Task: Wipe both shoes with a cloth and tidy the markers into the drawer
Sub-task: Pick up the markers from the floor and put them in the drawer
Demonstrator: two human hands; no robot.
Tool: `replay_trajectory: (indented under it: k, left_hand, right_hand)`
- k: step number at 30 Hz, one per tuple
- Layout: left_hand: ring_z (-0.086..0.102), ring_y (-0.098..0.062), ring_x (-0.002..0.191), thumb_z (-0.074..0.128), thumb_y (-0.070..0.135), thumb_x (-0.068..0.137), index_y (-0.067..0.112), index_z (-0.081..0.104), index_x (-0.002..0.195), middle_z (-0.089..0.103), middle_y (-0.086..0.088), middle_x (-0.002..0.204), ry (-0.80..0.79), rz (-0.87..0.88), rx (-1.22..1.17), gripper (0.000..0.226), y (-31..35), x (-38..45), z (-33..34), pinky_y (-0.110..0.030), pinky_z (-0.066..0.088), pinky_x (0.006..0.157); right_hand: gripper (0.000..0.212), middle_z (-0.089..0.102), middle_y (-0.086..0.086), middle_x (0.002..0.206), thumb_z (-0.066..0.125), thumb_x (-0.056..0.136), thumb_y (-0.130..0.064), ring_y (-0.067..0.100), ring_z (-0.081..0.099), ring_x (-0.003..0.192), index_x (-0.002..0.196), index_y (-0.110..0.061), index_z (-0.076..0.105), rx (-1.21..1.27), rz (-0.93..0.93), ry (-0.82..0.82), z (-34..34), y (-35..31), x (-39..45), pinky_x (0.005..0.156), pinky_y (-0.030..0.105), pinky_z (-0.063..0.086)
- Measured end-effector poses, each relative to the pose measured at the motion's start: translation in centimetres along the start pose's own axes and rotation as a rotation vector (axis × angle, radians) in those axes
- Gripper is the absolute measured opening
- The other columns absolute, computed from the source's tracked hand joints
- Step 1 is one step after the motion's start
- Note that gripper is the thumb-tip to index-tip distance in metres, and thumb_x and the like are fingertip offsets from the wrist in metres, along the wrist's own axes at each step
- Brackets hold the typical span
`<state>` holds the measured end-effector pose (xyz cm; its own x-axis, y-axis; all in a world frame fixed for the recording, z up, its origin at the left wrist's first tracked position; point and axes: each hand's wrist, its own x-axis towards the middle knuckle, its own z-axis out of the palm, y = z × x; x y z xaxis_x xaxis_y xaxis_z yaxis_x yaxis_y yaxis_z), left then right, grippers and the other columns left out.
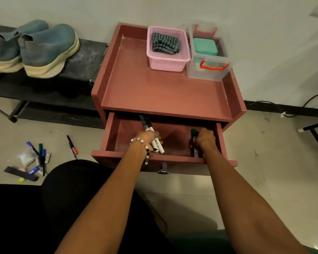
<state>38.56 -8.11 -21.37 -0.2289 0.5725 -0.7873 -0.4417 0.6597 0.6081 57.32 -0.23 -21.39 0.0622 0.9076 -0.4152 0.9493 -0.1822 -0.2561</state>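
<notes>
The drawer (110, 133) of a reddish-brown cabinet stands pulled open. Both my hands are inside it. My left hand (146, 138), with a bead bracelet on the wrist, grips a bunch of markers (149, 128) with black caps. My right hand (206, 139) grips a green-capped marker (193, 133) at the drawer's right side. More markers (41, 156) lie scattered on the floor at the left. Two blue-grey shoes (46, 48) with cream soles sit on a black rack. A striped cloth (164, 44) lies in a pink basket (168, 63) on the cabinet top.
A clear box (207, 70) with orange handles and a teal lid inside stands beside the basket. The black shoe rack (81, 63) is left of the cabinet. Two pens (72, 146) lie on the floor near the drawer. A cable (312, 99) runs along the wall at right.
</notes>
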Motion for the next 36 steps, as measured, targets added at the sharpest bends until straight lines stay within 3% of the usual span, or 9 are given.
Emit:
replay_trajectory:
  k: [5,10,12,15,17,21,24,29,36]
  left_hand:
    - [0.067,-0.037,0.091,0.065,0.009,0.086,0.001,0.058,0.088,0.065,-0.022,0.095,0.011,0.009,0.129,0.012,0.0,-0.2,-0.3,-0.058,0.053,0.079]
    - [0.066,-0.035,0.090,0.073,0.014,0.081,0.003,0.063,0.087,0.066,-0.018,0.096,0.005,0.019,0.167,0.016,-0.2,0.1,-0.4,-0.057,0.053,0.084]
    - [0.066,-0.032,0.092,0.076,0.019,0.079,0.004,0.066,0.088,0.068,-0.016,0.099,-0.005,0.042,0.225,0.020,-0.3,0.5,-0.3,-0.049,0.053,0.089]
    - [0.066,-0.031,0.091,0.079,0.016,0.076,0.001,0.068,0.095,0.069,-0.016,0.099,-0.007,0.078,0.265,0.027,-0.4,0.5,0.0,-0.044,0.055,0.085]
    - [0.069,-0.033,0.084,0.082,0.014,0.072,-0.002,0.068,0.094,0.070,-0.018,0.091,0.008,0.080,0.222,0.030,-0.3,0.1,0.0,-0.049,0.057,0.079]
    - [0.069,-0.022,0.060,0.073,0.012,0.083,-0.007,0.061,0.100,0.069,-0.016,0.082,-0.052,0.045,0.120,0.028,-0.2,-0.9,0.2,-0.033,0.058,0.054]
    - [0.062,-0.015,0.052,0.055,0.007,0.095,-0.001,0.050,0.103,0.063,-0.011,0.076,-0.045,0.033,0.146,0.012,-0.2,-1.1,0.6,-0.025,0.050,0.044]
    - [0.047,-0.011,0.051,0.045,0.018,0.098,0.002,0.050,0.111,0.063,-0.008,0.073,0.032,0.003,0.126,0.022,0.1,-0.6,0.4,-0.024,0.038,0.046]
    - [0.050,-0.019,0.061,0.050,0.011,0.097,0.005,0.056,0.082,0.056,-0.010,0.076,-0.029,-0.043,0.050,0.017,0.4,-1.7,0.3,-0.040,0.050,0.064]
  right_hand:
    - [0.026,0.061,0.018,0.113,0.049,0.093,-0.008,0.034,0.062,0.102,0.118,-0.005,0.055,-0.193,-0.032,0.011,1.0,0.3,0.4,0.087,0.043,0.053]
    - [0.031,0.057,0.020,0.121,0.048,0.093,-0.007,0.037,0.058,0.109,0.123,-0.003,0.054,-0.249,-0.049,0.080,0.3,-0.1,-0.7,0.089,0.044,0.049]
    - [0.027,0.060,0.019,0.112,0.060,0.089,-0.011,0.036,0.060,0.102,0.113,0.001,0.058,-0.007,-0.068,0.131,-0.2,-1.4,-2.0,0.084,0.040,0.050]
    - [0.026,0.067,0.011,0.080,0.077,0.077,-0.014,0.024,0.065,0.071,0.095,0.001,0.065,0.726,-0.105,-0.295,-0.2,-4.0,-4.9,0.063,0.032,0.054]
    - [0.026,0.067,0.010,0.072,0.077,0.076,-0.006,0.018,0.065,0.059,0.096,0.004,0.064,0.834,-0.176,-0.442,0.1,-4.9,-6.1,0.049,0.024,0.053]
    - [0.013,0.063,0.010,0.065,0.075,0.073,0.005,0.013,0.061,0.048,0.080,0.001,0.064,0.715,-0.136,-0.388,0.8,-4.3,-4.8,0.043,0.022,0.050]
    - [0.018,0.065,0.014,0.079,0.080,0.069,0.000,0.026,0.069,0.074,0.081,0.002,0.066,0.501,-0.022,-0.158,1.1,-2.9,-1.9,0.059,0.033,0.056]
    - [0.034,0.056,0.019,0.121,0.062,0.088,-0.019,0.038,0.057,0.109,0.118,-0.004,0.055,0.079,0.080,0.019,0.6,-0.8,-1.1,0.087,0.044,0.051]
    - [0.027,0.058,0.019,0.118,0.045,0.095,-0.010,0.036,0.058,0.108,0.120,-0.007,0.056,-0.221,0.030,0.065,0.3,-0.1,-0.9,0.084,0.043,0.051]
